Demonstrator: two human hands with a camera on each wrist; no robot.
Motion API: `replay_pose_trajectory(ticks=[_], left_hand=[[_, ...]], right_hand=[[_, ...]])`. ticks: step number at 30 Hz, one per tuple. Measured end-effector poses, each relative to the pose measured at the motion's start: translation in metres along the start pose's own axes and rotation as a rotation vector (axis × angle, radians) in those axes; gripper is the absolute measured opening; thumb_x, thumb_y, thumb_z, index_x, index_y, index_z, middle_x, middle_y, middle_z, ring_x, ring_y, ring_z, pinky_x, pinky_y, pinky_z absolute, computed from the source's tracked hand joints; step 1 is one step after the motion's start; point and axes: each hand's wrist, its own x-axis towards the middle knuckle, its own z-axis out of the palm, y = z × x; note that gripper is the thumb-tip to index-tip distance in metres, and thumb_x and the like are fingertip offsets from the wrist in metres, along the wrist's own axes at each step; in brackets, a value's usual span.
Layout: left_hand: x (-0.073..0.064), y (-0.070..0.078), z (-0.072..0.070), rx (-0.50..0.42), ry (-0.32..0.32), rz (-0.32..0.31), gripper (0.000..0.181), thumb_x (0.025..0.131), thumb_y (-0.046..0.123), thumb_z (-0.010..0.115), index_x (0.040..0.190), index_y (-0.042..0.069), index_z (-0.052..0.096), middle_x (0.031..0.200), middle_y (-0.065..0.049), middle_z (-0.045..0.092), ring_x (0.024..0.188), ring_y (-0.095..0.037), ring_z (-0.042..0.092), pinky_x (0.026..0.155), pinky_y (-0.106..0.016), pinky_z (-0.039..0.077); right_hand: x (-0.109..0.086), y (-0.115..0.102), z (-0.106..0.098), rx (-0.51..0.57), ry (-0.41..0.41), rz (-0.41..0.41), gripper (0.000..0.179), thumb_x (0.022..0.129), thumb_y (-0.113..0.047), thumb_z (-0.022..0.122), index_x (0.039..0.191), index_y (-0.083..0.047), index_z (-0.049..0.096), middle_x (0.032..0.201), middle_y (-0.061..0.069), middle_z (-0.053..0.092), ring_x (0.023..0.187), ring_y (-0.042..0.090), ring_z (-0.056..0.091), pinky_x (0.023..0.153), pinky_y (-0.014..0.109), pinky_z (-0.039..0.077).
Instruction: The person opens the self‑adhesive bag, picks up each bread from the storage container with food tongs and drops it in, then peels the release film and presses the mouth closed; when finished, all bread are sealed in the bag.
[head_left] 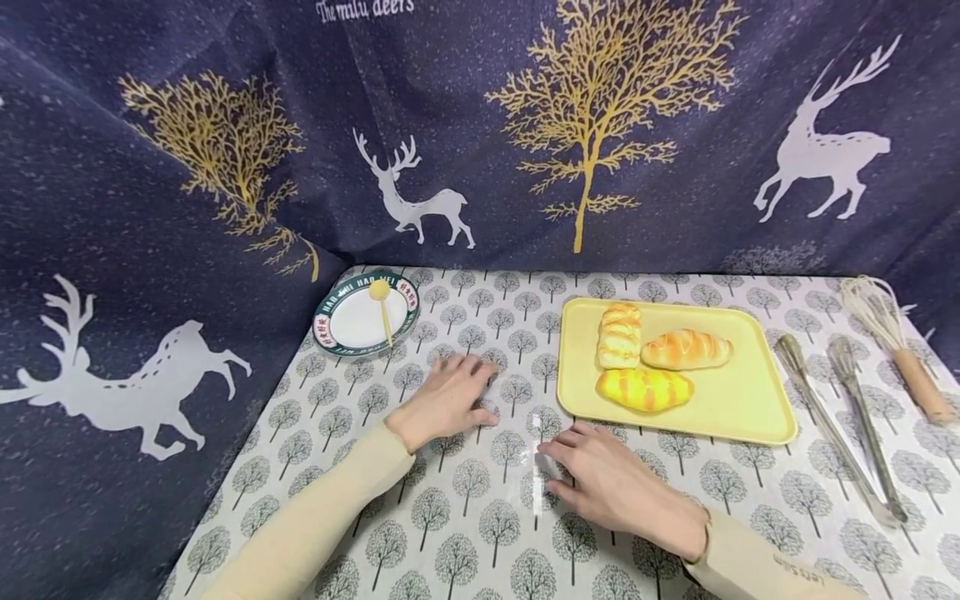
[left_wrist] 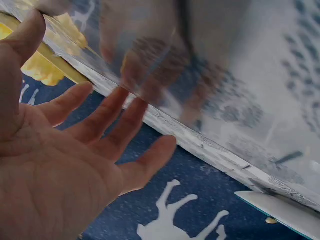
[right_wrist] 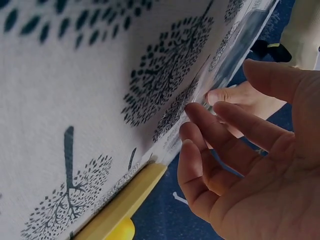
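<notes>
Both hands are low over the tree-print tabletop, with no object in either. The left hand (head_left: 447, 397) lies between a plate and a yellow tray, fingers spread and slightly bent; in the left wrist view its fingertips meet or nearly meet the glossy surface. My right hand (head_left: 596, 471) is just in front of the tray (head_left: 738, 400), its fingers loosely bent toward the left hand. On the tray sit three bread pieces: a braided loaf (head_left: 619, 336), a brown-striped roll (head_left: 687, 349) and a yellow roll (head_left: 645, 389). Whether the right fingertips touch the table is unclear.
The green-rimmed plate (head_left: 356, 321) stands at the back left, with a small yellow spoon-like utensil (head_left: 380, 292) on it. Right of the tray lie two metal utensils (head_left: 828, 433) (head_left: 862, 417) and a wooden-handled whisk (head_left: 918, 383). A dark deer-print cloth (head_left: 465, 100) hangs behind the table.
</notes>
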Motion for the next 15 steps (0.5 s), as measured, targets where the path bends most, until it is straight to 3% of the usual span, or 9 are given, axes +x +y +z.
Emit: replay_pose_trajectory(ticks=[4,6,8,11,15], left_hand=[[0.006,-0.007,-0.005,-0.067,-0.048,-0.046,0.104,0.084,0.057,0.085,0.168,0.015,0.040,0.168,-0.020,0.048,0.156,-0.043,0.047,0.132,-0.068,0.032],[0.007,-0.010,-0.006,-0.121,-0.058,-0.041,0.103,0.082,0.053,0.088,0.166,0.014,0.042,0.157,-0.019,0.060,0.143,-0.039,0.061,0.127,-0.062,0.044],[0.009,-0.013,-0.006,-0.170,-0.052,-0.016,0.095,0.081,0.048,0.091,0.160,0.014,0.051,0.136,-0.012,0.072,0.118,-0.029,0.072,0.114,-0.051,0.058],[0.008,-0.016,-0.005,-0.248,-0.039,0.044,0.060,0.085,0.037,0.091,0.136,0.014,0.068,0.099,0.000,0.074,0.080,-0.012,0.067,0.084,-0.033,0.063],[0.006,-0.017,-0.003,-0.378,-0.030,0.106,0.014,0.097,0.024,0.081,0.105,0.015,0.074,0.092,0.002,0.078,0.072,-0.004,0.064,0.077,-0.025,0.062]], right_hand=[[-0.001,0.000,-0.001,0.006,0.000,0.013,0.040,0.093,-0.029,0.084,0.128,-0.012,0.075,0.114,0.001,0.080,0.105,0.019,0.068,0.098,0.045,0.062],[-0.001,-0.001,-0.001,0.008,0.000,0.024,0.041,0.093,-0.029,0.084,0.129,-0.011,0.075,0.117,0.002,0.080,0.108,0.020,0.069,0.100,0.047,0.061],[-0.001,-0.001,-0.001,0.006,0.006,0.035,0.044,0.094,-0.030,0.083,0.132,-0.010,0.074,0.122,0.005,0.079,0.111,0.023,0.069,0.101,0.049,0.061],[-0.002,0.000,-0.001,0.026,0.039,0.057,0.052,0.094,-0.029,0.083,0.139,-0.007,0.070,0.132,0.012,0.076,0.118,0.028,0.071,0.105,0.051,0.062],[-0.001,0.002,-0.001,0.086,0.083,0.075,0.062,0.095,-0.024,0.083,0.151,-0.008,0.062,0.148,0.021,0.067,0.130,0.039,0.069,0.110,0.058,0.060]])
